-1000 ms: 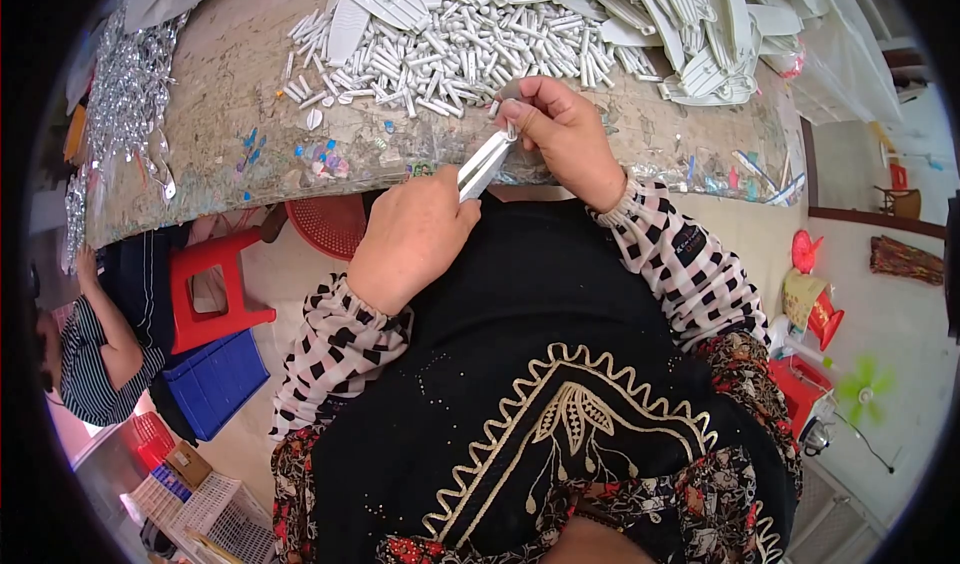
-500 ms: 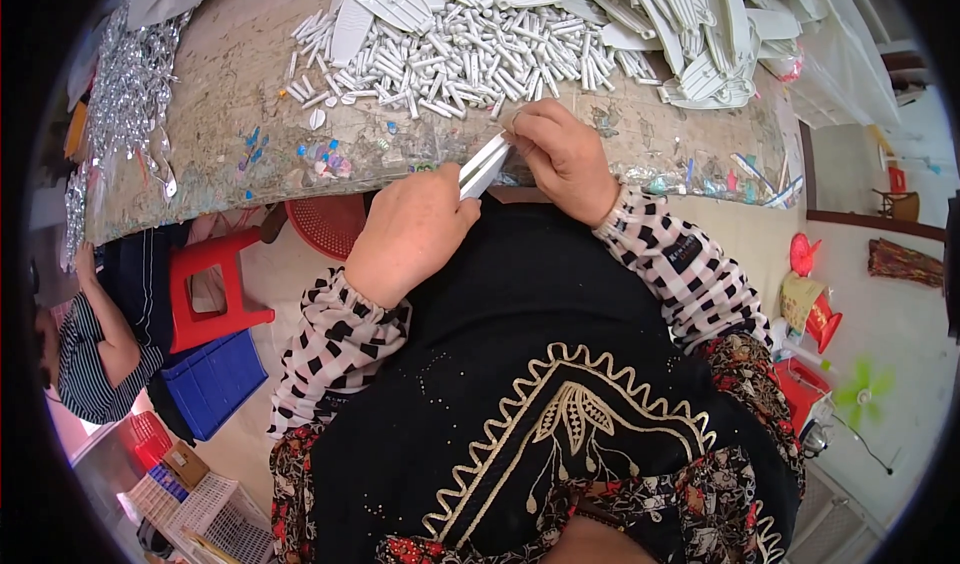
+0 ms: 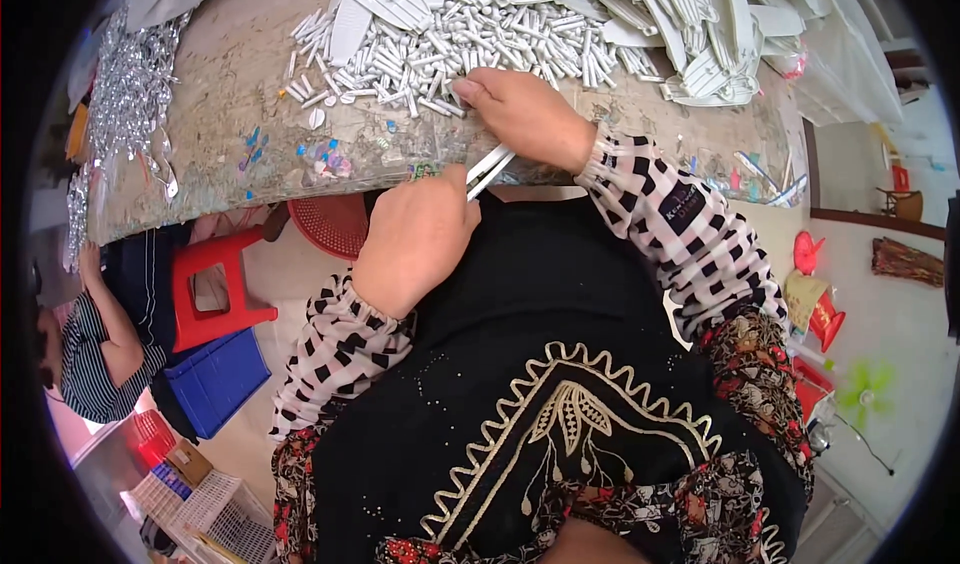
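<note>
My left hand [image 3: 415, 239], over the table's front edge, is closed around a slim white plastic piece [image 3: 490, 171]. The piece is long and narrow, points up to the right and seems to have a lengthwise slot; its lower end is hidden in my fist. My right hand [image 3: 528, 112] has its fingertips at the near edge of a heap of short white plastic sticks [image 3: 500, 46]. Its thumb shows, the other fingers are curled and partly hidden, and whatever they pinch cannot be made out.
Large ribbed white plastic panels [image 3: 690, 24] pile up behind the sticks. Silver strands [image 3: 130, 104] hang at the table's left. Colourful scraps [image 3: 328, 157] lie along the worn tabletop [image 3: 215, 84]. Below left are a red stool [image 3: 215, 289], a blue crate [image 3: 215, 384] and another person [image 3: 110, 349].
My right hand has left the tip of the white piece and moved up and left to the stick heap. My left hand stays nearly in place, still holding the piece.
</note>
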